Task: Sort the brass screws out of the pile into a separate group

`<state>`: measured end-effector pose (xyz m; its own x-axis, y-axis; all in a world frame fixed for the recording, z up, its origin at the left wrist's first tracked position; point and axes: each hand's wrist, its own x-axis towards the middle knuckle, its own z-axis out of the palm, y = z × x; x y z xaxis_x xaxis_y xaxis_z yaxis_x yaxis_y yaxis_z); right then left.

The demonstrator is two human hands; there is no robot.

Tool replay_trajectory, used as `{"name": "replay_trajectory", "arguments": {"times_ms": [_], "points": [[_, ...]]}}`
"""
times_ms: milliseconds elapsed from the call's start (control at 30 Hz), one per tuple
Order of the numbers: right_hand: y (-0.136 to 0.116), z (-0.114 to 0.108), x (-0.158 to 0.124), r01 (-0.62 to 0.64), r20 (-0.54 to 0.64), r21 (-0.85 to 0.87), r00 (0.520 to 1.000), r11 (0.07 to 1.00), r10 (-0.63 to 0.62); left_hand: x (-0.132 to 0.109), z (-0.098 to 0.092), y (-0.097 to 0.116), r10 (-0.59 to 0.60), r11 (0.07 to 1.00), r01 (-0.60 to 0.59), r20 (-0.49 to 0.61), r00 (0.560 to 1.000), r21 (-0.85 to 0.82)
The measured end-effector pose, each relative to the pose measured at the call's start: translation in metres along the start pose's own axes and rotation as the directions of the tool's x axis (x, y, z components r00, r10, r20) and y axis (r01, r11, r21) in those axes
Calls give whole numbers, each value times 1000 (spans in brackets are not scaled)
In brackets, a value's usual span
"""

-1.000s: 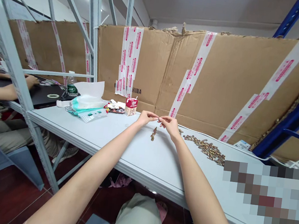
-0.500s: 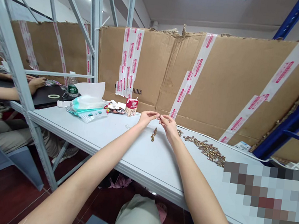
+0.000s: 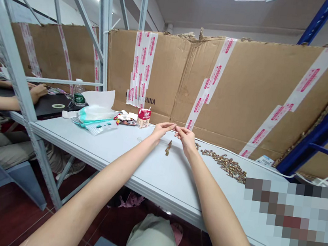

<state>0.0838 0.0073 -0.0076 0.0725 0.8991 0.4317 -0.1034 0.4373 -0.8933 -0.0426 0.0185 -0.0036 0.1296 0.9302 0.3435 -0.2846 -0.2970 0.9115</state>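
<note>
My left hand [image 3: 163,129] and my right hand [image 3: 184,136] meet above the table, fingertips pinched close together. Whatever sits between the fingers is too small to make out. Just below them, a short row of small bronze-coloured metal pieces [image 3: 168,148] lies on the light grey tabletop [image 3: 152,165]. To the right of my right hand spreads a loose heap of similar small bronze-coloured pieces [image 3: 227,164]. A few tiny clear bits [image 3: 139,139] rest left of my left hand.
A drink carton [image 3: 143,119], plastic bags [image 3: 95,116] and snack wrappers [image 3: 127,118] stand at the back left. Cardboard [image 3: 164,71] walls off the rear. A metal post [image 3: 23,77] rises at left, near another person's hand [image 3: 38,92]. The lower right is pixelated.
My hands stay at nearly the same spot, with only a slight shift of the right hand's fingers. The metal pieces on the table look unchanged.
</note>
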Motion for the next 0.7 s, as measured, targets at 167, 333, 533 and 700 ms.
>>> {"name": "replay_trajectory", "arguments": {"times_ms": [167, 333, 533, 700], "points": [[3, 0, 1, -33, -5, 41, 999, 999, 34, 1, 2, 0, 77, 997, -77, -3, 997, -12], [1, 4, 0, -30, -50, 91, 998, 995, 35, 2, 6, -1, 188, 982, -188, -32, 982, -26], [-2, 5, 2, 13, -88, 24, 996, 1000, -11, 3, 8, 2, 222, 975, -223, -79, 972, -2], [-3, 6, 2, 27, -101, -68, 994, 997, -34, 5, 9, 3, 199, 979, -201, -65, 978, -23]]}}
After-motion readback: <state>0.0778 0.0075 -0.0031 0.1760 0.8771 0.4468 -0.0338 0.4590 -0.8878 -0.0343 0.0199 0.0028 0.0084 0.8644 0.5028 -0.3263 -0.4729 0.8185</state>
